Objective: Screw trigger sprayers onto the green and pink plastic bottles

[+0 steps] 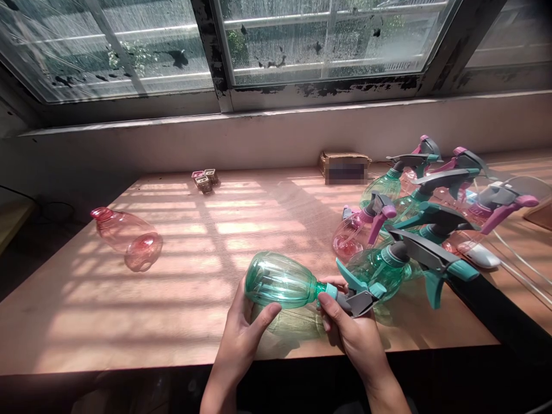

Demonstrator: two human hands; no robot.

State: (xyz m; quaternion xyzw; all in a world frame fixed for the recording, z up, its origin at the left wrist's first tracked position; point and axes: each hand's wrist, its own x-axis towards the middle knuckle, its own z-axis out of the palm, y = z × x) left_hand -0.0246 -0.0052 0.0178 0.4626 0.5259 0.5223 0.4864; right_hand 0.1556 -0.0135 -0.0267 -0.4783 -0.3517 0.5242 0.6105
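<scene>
The left hand (244,336) cups the green spray bottle (282,282) held above the table (129,310) edge, fingers curled around its base. The right hand (351,330) pinches the trigger spray head (356,293) at the neck.

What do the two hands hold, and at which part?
Both hold one green spray bottle, turned sideways. The left hand grips its body; the right hand grips the neck, by the trigger head.
</scene>
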